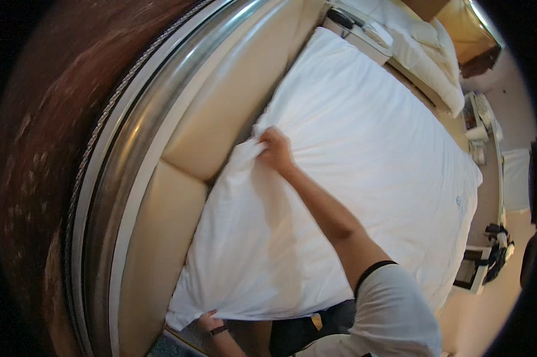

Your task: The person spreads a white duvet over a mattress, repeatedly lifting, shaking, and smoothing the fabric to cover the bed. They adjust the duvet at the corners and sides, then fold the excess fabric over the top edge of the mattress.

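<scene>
A large white duvet (pixel 363 172) with soft creases is spread over a bed. Its upper edge runs along a padded beige headboard (pixel 161 232). My right hand (pixel 275 150) reaches across the bed and pinches that edge, bunching the fabric into folds beside the headboard. At the near left corner of the duvet is my left hand (pixel 209 323), a dark band on its wrist. Its thumb shows on the fabric, while the other fingers are hidden under the corner.
Beyond the bed's far side stands a nightstand (pixel 366 44) with a dark object on it, then a second bed with white bedding (pixel 423 41). Shelves (pixel 476 125) line the wall at the right. Dark items hang by a small cabinet (pixel 473 271).
</scene>
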Motion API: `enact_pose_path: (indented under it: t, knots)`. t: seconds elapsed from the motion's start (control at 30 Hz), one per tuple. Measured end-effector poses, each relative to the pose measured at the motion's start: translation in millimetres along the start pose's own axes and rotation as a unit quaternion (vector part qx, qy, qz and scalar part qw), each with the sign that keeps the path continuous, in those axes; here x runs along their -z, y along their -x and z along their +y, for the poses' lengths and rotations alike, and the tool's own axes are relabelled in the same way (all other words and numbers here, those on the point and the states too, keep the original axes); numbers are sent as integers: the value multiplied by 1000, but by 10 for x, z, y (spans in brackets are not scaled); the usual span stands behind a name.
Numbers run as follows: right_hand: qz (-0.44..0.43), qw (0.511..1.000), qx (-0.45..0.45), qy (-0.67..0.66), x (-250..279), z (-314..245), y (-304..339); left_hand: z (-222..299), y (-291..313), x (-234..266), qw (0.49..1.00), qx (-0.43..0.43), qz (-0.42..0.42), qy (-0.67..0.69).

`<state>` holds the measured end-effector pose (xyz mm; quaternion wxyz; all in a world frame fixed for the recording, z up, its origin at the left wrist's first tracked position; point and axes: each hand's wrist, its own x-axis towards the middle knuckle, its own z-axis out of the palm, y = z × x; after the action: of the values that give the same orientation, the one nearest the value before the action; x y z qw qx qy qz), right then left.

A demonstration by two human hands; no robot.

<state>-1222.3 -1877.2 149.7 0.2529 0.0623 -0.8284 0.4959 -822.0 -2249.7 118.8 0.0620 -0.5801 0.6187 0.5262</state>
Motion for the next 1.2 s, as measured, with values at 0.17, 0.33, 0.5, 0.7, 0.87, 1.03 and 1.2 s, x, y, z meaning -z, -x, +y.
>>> enact_pose_path:
  t: [0.17,0.33,0.5,0.7,0.87,1.03,1.2]
  knots:
    - [18,973,-226,38,-867,555,376,190,-540,-326,828,-62,-86,-550]
    - [-184,971,-127,87,-913,972,1238,-1,-877,-1188,941,64,-122,-308]
    - [-91,975,-204,-1,339,254,2252,-584,-438,-1590,912,269,-236,201]
    - [345,778,-441,284,3107,-142,4631,-1293,1237,-2215,926,205,-226,-222]
    - [480,252,-787,296,4949,-244,7016,-1913,1914,-2621,734,-163,-175,-635]
    - [678,136,-723,9,5711,-161,8076,-2482,2911,-2814,517,-425,-312,-675]
    - [684,184,-649,-278,6146,104,8541,-3243,4010,-3037,379,-494,-323,-713]
